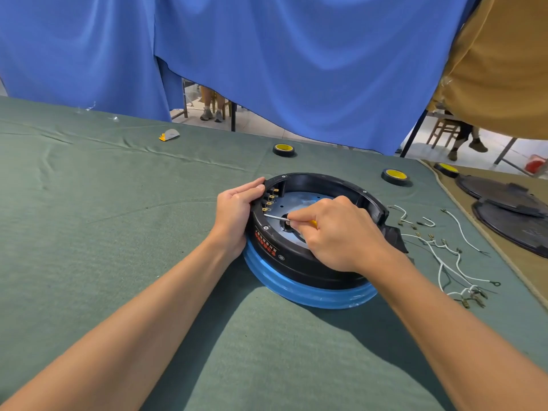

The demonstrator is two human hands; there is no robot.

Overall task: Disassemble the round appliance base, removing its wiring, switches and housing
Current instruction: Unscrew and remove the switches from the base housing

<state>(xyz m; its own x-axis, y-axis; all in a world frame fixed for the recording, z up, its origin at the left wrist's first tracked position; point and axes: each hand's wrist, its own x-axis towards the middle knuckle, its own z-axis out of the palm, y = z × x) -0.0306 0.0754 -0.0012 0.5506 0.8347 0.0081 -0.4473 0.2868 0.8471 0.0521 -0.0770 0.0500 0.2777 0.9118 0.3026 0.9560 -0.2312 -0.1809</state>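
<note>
Several wires (444, 250) are laid right of the base (311, 262), mid-table (118, 232). Switches (269, 200) are left fitted at its left wall, housing not yet removed. Its rim is gripped by the left hand (234, 215), and a screwdriver (274, 217) is grasped by the right hand (335, 232).

A blue curtain (296, 54) hangs behind the green-clothed counter (103, 218), with a tan curtain (498, 69) at the right; below their hems show pale floor (486, 157), a wooden chair (443, 130) and a dark leg (413, 137)
</note>
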